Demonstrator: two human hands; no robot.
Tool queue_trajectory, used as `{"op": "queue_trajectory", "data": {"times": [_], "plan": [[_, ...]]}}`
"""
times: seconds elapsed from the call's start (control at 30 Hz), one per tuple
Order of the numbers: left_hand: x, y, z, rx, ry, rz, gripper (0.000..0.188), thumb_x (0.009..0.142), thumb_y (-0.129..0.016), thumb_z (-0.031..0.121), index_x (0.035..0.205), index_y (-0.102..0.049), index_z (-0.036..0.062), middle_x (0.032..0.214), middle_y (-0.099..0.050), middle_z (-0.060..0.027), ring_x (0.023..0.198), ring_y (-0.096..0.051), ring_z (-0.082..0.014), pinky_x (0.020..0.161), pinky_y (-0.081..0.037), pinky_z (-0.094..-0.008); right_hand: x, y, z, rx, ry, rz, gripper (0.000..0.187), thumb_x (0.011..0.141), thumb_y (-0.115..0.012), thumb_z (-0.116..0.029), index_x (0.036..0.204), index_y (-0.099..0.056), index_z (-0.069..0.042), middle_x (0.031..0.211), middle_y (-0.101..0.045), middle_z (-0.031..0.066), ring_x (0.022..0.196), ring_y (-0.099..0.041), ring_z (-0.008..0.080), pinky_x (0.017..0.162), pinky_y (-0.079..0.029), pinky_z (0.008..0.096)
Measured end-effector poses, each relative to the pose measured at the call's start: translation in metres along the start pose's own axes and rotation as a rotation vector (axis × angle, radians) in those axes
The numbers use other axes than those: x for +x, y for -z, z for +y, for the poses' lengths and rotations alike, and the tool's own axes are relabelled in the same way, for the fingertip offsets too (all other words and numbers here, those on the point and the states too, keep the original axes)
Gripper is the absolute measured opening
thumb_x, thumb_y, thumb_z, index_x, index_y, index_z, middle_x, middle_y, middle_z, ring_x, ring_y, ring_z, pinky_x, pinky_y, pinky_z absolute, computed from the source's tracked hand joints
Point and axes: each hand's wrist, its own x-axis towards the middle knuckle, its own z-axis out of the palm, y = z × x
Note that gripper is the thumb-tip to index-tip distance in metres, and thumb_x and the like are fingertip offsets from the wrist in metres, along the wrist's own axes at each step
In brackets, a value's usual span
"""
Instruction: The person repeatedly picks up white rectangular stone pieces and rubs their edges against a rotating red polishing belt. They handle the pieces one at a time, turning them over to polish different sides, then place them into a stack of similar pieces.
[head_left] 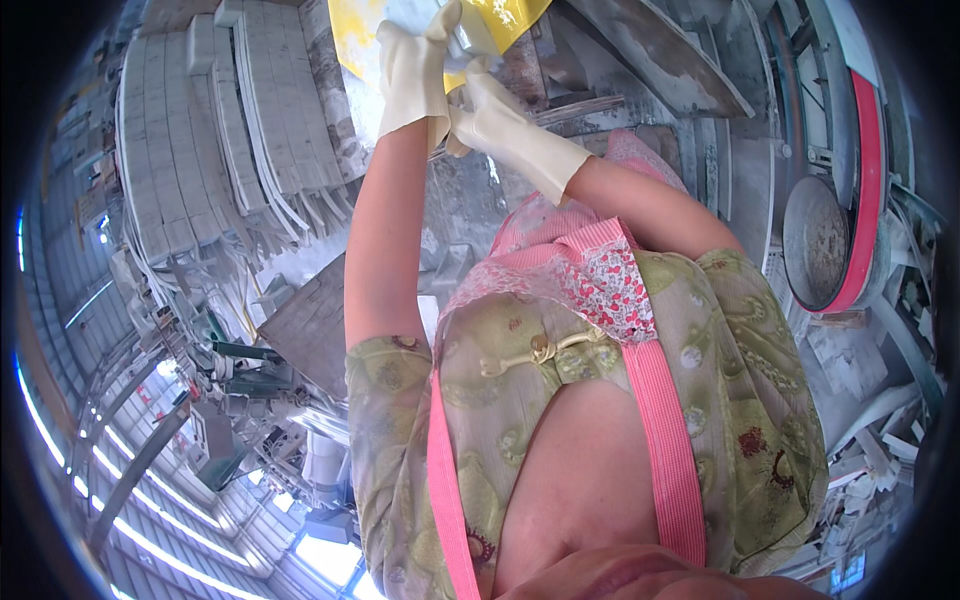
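While we cannot tell whether the fingers of our cream rubber-gloved left hand [412, 75] and right hand [497, 120] grasp anything, the pale-grey angular block [475, 38] over glossy yellow sheeting [517, 17] seems stiff, slippery, best held edgewise.

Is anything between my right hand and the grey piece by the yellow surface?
Nothing visible: the right gloved hand is just below the grey piece in view, with the left gloved hand to its left.
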Motion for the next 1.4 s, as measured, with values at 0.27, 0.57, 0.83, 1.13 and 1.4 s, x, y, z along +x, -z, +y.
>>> {"op": "queue_trajectory", "data": {"times": [0.27,0.57,0.83,1.13,1.4], "plan": [[0.003,-0.002,0.000,0.016,0.004,0.006,0.074,0.089,-0.073,0.043,0.143,-0.049,-0.0030,0.131,-0.061,-0.0225,0.118,-0.060,-0.0326,0.097,-0.049,-0.0419,-0.013,0.001,0.008,0.163,0.234,-0.057,0.069,0.100,-0.063,-0.020,0.151,-0.027,0.011,0.084,-0.062,0.0086,0.062,-0.064,0.0173,0.057,-0.054,0.0297],[0.019,-0.010,0.005,0.045,0.037,0.023,0.075,0.089,-0.073,0.043,0.143,-0.048,-0.0030,0.132,-0.061,-0.0233,0.120,-0.059,-0.0334,0.099,-0.048,-0.0418,0.022,0.115,-0.006,-0.510,0.450,0.100,0.096,0.074,-0.087,-0.031,0.153,-0.038,-0.004,0.134,-0.061,0.0212,0.120,-0.062,0.0319,0.103,-0.049,0.0403],[0.030,-0.011,0.002,0.066,0.057,0.064,0.076,0.088,-0.073,0.043,0.143,-0.048,-0.0029,0.133,-0.061,-0.0239,0.122,-0.059,-0.0342,0.101,-0.047,-0.0418,0.081,0.108,-0.044,-0.597,0.281,-0.320,0.137,0.058,-0.095,-0.015,0.164,-0.008,-0.006,0.146,-0.050,0.0266,0.093,-0.068,0.0297,0.073,-0.058,0.0363],[0.036,-0.014,0.000,0.061,0.098,0.104,0.077,0.088,-0.073,0.044,0.144,-0.047,-0.0028,0.134,-0.061,-0.0246,0.124,-0.058,-0.0350,0.103,-0.046,-0.0418,0.100,0.111,-0.032,-0.596,0.548,-0.363,0.138,0.054,-0.095,-0.022,0.163,-0.014,-0.006,0.151,-0.045,0.0272,0.136,-0.049,0.0364,0.112,-0.042,0.0409],[0.034,-0.012,-0.001,0.048,0.130,0.122,0.078,0.087,-0.073,0.044,0.144,-0.047,-0.0027,0.135,-0.060,-0.0253,0.126,-0.058,-0.0357,0.105,-0.046,-0.0418,0.108,0.096,-0.009,-0.608,0.787,-0.183,0.138,0.052,-0.096,-0.031,0.162,-0.017,-0.007,0.158,-0.034,0.0263,0.146,-0.036,0.0393,0.120,-0.033,0.0423]]}}
